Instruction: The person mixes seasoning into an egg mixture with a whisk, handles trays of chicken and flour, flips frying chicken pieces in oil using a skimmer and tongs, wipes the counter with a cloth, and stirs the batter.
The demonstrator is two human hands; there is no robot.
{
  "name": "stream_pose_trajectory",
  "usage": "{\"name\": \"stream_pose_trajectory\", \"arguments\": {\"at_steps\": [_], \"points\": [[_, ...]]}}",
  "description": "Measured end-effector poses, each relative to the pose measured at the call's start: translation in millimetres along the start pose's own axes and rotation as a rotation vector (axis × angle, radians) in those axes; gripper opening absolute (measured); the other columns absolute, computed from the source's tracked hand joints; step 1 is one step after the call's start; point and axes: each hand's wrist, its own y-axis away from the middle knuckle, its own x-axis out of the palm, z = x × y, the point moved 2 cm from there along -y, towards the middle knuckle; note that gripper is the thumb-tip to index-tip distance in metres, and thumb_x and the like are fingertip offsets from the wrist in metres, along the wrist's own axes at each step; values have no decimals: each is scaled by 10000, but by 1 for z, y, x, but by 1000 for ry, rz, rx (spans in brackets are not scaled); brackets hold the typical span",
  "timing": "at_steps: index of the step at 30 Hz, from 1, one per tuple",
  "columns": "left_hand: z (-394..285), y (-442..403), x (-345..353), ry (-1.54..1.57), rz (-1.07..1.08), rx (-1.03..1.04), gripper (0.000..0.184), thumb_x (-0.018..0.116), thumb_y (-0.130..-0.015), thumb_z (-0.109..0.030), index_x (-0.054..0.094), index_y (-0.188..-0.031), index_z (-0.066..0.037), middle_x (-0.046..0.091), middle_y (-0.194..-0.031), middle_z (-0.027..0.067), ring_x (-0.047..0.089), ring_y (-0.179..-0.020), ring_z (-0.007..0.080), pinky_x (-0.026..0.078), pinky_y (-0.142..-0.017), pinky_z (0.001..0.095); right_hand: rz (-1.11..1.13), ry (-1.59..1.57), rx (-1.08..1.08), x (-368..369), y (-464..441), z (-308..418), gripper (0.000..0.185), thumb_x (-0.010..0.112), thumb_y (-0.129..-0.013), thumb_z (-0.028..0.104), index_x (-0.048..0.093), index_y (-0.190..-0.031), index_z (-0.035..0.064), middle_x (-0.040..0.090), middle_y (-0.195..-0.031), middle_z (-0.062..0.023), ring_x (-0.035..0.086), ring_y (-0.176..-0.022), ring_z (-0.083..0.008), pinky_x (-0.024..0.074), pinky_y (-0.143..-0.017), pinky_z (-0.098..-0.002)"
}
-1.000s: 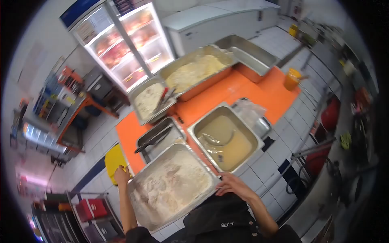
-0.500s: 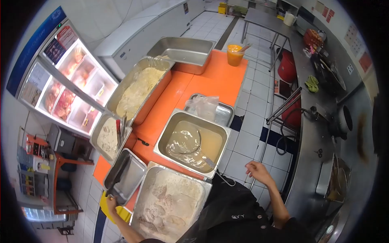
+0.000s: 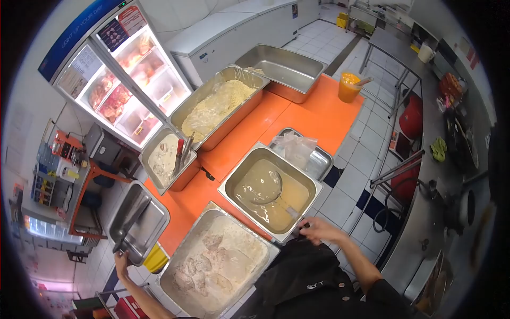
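My left hand [image 3: 121,261] is closed at the near end of a shallow steel pan [image 3: 154,234], which is tilted past the table's left edge. A dark long-handled utensil [image 3: 137,218] lies in that pan, its end close to my fingers. My right hand [image 3: 320,232] is closed around the handle end of a round ladle or skimmer [image 3: 289,208], whose bowl sits in the cloudy liquid of a deep steel pan [image 3: 229,187]. Nearest me stands a large pan [image 3: 169,291] of flour with coated meat pieces [image 3: 199,268] in it.
On the orange table [image 3: 276,114] are a long pan of yellowish crumbs [image 3: 220,109], a smaller pan with tongs [image 3: 183,154], an empty-looking deep pan [image 3: 287,69], an orange container [image 3: 349,87] and a plastic bag [image 3: 294,149]. A lit fridge [image 3: 135,80] stands at left, a steel counter [image 3: 409,234] at right.
The shallow pan has moved left, off the table top, with my left hand on it. My right hand has come in to the ladle or skimmer handle. The view has shifted.
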Motion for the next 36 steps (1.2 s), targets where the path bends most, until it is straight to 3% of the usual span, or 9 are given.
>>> {"name": "stream_pose_trajectory", "arguments": {"at_steps": [5, 9, 12, 16, 18, 20, 24, 31, 36], "points": [[-101, 44, 11, -284, 97, 195, 484, 637, -821, -81, 482, -1275, -17, 633, -758, 68, 595, -554, 134, 445, -441, 274, -68, -526, -77, -131, 17, 41, 539, 524, -927, 460, 460, -1259, 41, 629, -852, -178, 617, -668, -217, 519, -642, -334], [-185, 78, 116, -436, 311, 371, 455, 680, -787, -106, 553, -1217, -26, 615, -725, 35, 512, -512, 95, 419, -444, 292, -243, -768, -192, -159, -2, 21, 651, 468, -922, 563, 444, -1268, 11, 603, -952, -265, 628, -846, -341, 520, -800, -427], [-195, 62, 220, -508, 612, 470, 452, 697, -771, -95, 586, -1204, -32, 615, -1182, 91, 564, -1094, 204, 491, -909, 351, -125, -1015, -239, -146, -8, 24, 687, 433, -923, 595, 448, -1264, -2, 578, -984, -264, 616, -878, -344, 513, -822, -438], [-204, 62, 369, -588, 795, 593, 516, 729, -734, -244, 598, -1218, -121, 648, -1101, 130, 615, -1021, 257, 495, -903, 376, -93, -983, -313, -148, -10, 17, 707, 394, -919, 632, 479, -1243, 10, 599, -1030, -214, 611, -929, -323, 495, -853, -444], [-218, 67, 419, -773, 750, 619, 549, 697, -719, -316, 597, -1225, -129, 655, -1103, 139, 620, -1009, 333, 502, -853, 405, -105, -968, -329, -144, -9, 15, 703, 390, -919, 635, 480, -1249, 21, 599, -1032, -208, 607, -932, -321, 489, -852, -450], [-235, 73, 452, -992, 673, 675, 341, 652, -752, -166, 621, -1082, -87, 613, -1104, 133, 621, -931, 321, 514, -770, 410, -176, -949, -347, -138, -11, 0, 684, 380, -919, 638, 487, -1248, 48, 598, -1028, -182, 596, -918, -308, 475, -830, -463], [-245, 90, 477, -1005, 386, 762, 327, 614, -753, -146, 608, -1076, -96, 608, -1082, 134, 613, -940, 343, 503, -756, 450, -248, -886, -316, -122, -22, -39, 626, 371, -941, 591, 499, -1213, 41, 574, -1020, -180, 580, -912, -300, 476, -816, -437], [-184, 109, 511, -519, 14, 796, 318, 576, -843, -134, 557, -1160, -111, 559, -1142, 105, 518, -1154, 274, 416, -923, 462, -465, -924, -365, -85, -41, -49, 460, 438, -947, 476, 472, -1151, 65, 522, -1044, -130, 526, -911, -254, 422, -836, -404], [-196, 132, 477, -222, -144, 901, 440, 596, -833, -139, 514, -1264, -103, 556, -1221, 115, 529, -1120, 290, 388, -966, 438, -797, -700, -352, -81, -44, -38, 293, 511, -896, 369, 528, -1022, 106, 538, -938, -38, 521, -817, -178, 417, -764, -358]]}}
